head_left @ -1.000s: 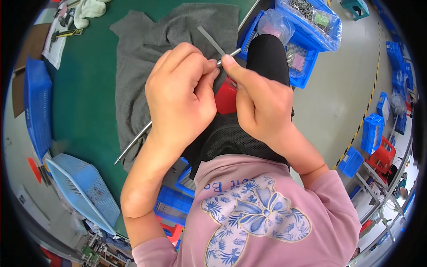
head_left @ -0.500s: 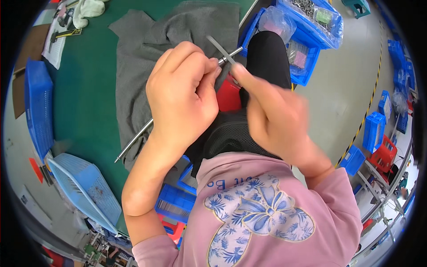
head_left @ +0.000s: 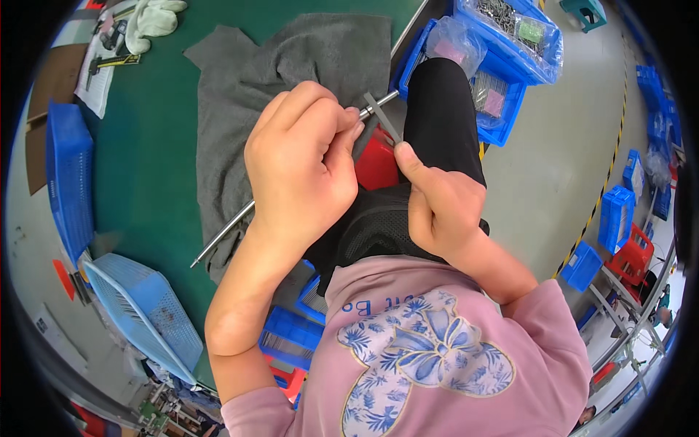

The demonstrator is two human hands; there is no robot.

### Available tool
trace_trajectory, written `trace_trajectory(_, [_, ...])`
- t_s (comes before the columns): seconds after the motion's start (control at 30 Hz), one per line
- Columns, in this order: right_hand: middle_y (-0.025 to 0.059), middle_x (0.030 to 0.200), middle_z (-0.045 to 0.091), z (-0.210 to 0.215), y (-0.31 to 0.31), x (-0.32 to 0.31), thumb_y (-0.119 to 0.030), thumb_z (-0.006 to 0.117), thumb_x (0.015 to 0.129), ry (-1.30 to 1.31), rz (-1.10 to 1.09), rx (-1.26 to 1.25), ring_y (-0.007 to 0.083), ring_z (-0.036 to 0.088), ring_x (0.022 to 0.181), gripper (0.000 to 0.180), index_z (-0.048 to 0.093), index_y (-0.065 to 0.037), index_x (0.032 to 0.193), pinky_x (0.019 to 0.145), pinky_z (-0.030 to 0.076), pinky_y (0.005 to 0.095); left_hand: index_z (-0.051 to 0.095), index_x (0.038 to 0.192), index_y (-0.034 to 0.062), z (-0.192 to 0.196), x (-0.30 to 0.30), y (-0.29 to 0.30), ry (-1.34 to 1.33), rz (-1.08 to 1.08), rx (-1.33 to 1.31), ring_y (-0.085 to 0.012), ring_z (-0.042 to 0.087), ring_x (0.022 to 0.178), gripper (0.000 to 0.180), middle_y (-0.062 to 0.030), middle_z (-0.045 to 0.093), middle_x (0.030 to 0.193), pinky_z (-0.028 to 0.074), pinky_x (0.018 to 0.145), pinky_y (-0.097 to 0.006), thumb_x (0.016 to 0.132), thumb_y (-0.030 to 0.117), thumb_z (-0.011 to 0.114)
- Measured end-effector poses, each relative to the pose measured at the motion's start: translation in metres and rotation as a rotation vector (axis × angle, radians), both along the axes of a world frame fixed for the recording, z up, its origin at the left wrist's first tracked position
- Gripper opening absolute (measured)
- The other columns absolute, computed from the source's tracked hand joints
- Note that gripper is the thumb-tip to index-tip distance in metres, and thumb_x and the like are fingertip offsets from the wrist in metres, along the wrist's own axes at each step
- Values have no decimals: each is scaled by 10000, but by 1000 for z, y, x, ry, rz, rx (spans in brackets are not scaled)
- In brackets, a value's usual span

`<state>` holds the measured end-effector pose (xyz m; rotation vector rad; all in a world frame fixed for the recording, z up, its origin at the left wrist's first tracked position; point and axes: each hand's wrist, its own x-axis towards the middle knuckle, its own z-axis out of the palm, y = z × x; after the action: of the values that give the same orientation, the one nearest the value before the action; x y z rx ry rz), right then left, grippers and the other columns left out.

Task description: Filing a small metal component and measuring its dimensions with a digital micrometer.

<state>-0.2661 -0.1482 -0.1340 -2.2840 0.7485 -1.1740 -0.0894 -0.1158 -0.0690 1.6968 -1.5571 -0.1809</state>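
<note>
My left hand is closed around a slim metal rod, which slants from lower left to upper right. The rod's thin tip shows at lower left, and its other end sticks out past my fingertips. In my closed right hand is a narrow flat grey file, with my thumb along it. The file lies crosswise against the rod near a groove, just beyond my left fingertips. Its handle end is hidden in my palm. Under the rod and my left hand, a grey cloth covers part of the green table.
Blue baskets and a light blue basket line the table's left side. White gloves lie at the far left. At far right, blue bins hold metal parts; a red stool stands below my hands.
The file has slid back toward me across the rod, so less of it reaches beyond. My right hand has moved slightly down and is less blurred. My left hand still holds the rod.
</note>
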Motion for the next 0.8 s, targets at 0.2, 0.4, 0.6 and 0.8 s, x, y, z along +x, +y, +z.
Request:
trace_trajectory(0.2, [9, 526, 487, -1, -12, 28, 36, 613, 656, -96, -7, -98, 157, 458, 396, 495, 688, -31, 1140, 397, 379, 276, 591, 720, 17, -1, 3, 2, 3, 2, -6, -275, 556, 653, 145, -74, 558, 714, 446, 576, -354, 657, -62, 694])
trace_trajectory(0.4, [8, 507, 428, -8, -25, 46, 28, 646, 647, -216, 3, -166, 157, 393, 378, 466, 696, 6, 1110, 383, 339, 282, 586, 717, 16, 1, 4, 0, -18, 2, -12, -278, 555, 650, 151, -80, 557, 711, 446, 581, -354, 657, -64, 699])
trace_trajectory(0.6, [34, 536, 443, -23, -17, 31, 84, 605, 666, -167, 37, -144, 162, 408, 396, 478, 665, 41, 1139, 398, 338, 288, 581, 715, 12, 0, 2, 1, 5, 6, 8, -276, 551, 636, 153, -78, 558, 710, 440, 567, -354, 659, -64, 700])
trace_trajectory(0.8, [7, 526, 395, -34, -9, 26, 14, 681, 672, -171, 8, -170, 139, 389, 406, 478, 675, 10, 1151, 401, 335, 279, 582, 719, 12, 0, 2, 2, -3, 4, 3, -273, 552, 636, 155, -78, 557, 711, 440, 567, -354, 653, -68, 697])
